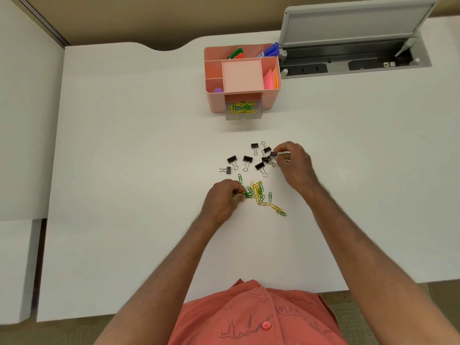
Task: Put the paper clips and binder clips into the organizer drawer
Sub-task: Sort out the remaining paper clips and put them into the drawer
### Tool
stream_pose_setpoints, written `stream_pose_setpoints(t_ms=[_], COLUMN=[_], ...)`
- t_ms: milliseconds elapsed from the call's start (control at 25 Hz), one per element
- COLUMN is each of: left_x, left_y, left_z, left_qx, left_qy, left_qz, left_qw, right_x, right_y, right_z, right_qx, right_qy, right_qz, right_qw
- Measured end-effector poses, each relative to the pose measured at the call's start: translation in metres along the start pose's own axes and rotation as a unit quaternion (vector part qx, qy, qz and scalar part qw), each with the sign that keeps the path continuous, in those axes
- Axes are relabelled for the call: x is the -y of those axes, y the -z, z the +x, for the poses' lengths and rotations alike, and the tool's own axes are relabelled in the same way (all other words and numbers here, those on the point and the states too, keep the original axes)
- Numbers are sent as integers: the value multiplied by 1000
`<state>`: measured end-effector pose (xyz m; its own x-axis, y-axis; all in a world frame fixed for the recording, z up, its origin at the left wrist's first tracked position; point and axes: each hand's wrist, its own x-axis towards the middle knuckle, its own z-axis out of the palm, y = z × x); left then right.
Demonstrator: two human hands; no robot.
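While left hand (222,198) fingers pinch green paper clips (246,194), right hand (293,159) fingers clamp binder clip (273,153) by handle.

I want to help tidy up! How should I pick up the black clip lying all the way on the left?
Pinch that black clip by its silver wire loops, which point left, away from the other clips. Come from above on the left side: the loops lie flat on the desk with open space around them, so probably nothing gets bumped.

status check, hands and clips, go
Left hand pinching paper clips. Right hand pinching a binder clip. Drawer open, some paper clips inside. Path clear.
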<state>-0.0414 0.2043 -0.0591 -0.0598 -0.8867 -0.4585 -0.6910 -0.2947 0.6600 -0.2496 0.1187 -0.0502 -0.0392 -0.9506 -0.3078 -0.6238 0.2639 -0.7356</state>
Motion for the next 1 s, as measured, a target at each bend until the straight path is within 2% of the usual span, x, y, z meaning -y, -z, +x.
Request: stream_pose_setpoints(t_ms=[120,240,320,480,640,760,1000], left_x=[1,1,-1,-2,-2,-3,-5], left_y=[-1,-2,-3,-4,0,2,1], left_z=[0,-1,-3,-5,-10,-14,-17], left_qx=[-2,-10,-12,-21,-32,-38,-48], left_qy=[6,18,27,35,36,42,53], left_qz=[-5,-13,-18,-40,-75,-74,-101], left_qw=[1000,1000,999,998,996,996,992], right_x=[-11,-31,-37,-27,-12,-9,-8], right_y=[9,5,-6,-31,-49,-53,-44], right_z=[-28,-72,-98,-105,-94,-87,-80], right_qx=[9,78,81,78,95,79,84], right_qy=[5,-5,-8,11,71,110,116], right_qz=[-54,-229,-276,-225,-171,-167,-180], right_qw=[999,970,958,971,978,977,973])
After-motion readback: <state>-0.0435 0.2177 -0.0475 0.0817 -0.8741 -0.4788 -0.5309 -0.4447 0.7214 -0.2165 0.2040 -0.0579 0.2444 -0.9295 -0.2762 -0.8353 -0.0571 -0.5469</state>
